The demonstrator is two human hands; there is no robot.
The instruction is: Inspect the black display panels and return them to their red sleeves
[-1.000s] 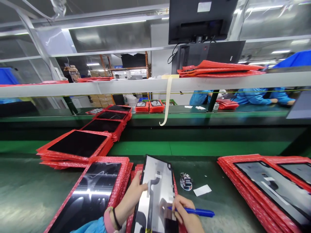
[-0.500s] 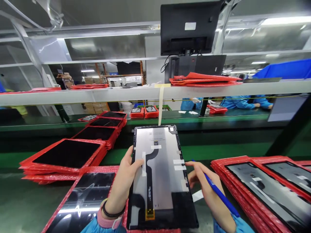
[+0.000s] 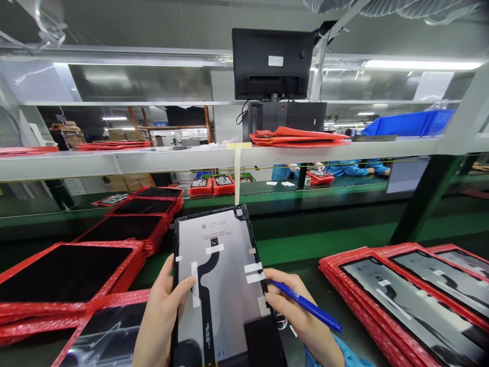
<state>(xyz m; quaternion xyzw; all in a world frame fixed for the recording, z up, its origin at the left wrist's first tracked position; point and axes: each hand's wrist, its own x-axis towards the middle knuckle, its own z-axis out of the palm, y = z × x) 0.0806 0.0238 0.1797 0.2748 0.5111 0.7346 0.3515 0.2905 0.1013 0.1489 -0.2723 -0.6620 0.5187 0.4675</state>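
My left hand (image 3: 162, 306) grips the left edge of a tablet display panel (image 3: 229, 285), thumb lying on its silver back. The panel is tilted up, with a black flex cable (image 3: 206, 306) and several white tape strips on it; its lower end runs out of the picture. At its right edge is my right hand (image 3: 298, 306), closed, with a blue pen (image 3: 305, 304) held between its fingers. Those fingers touch the panel's edge near two white tape strips (image 3: 254, 272). The pen's back end points right and down, away from the panel; its front end is at the fingers.
Red bubble-wrap pouches with dark screens (image 3: 69, 270) are stacked along the left. At right lie more red pouches (image 3: 367, 306) carrying silver-backed panels. A shelf (image 3: 171, 158) with a monitor (image 3: 273, 63) crosses ahead. Beyond it show co-workers' blue sleeves (image 3: 342, 168).
The view has shifted, and the panel now sits lower and further left in it. My right hand has closed in on the panel's right edge, still with the pen. My left hand keeps its grip.
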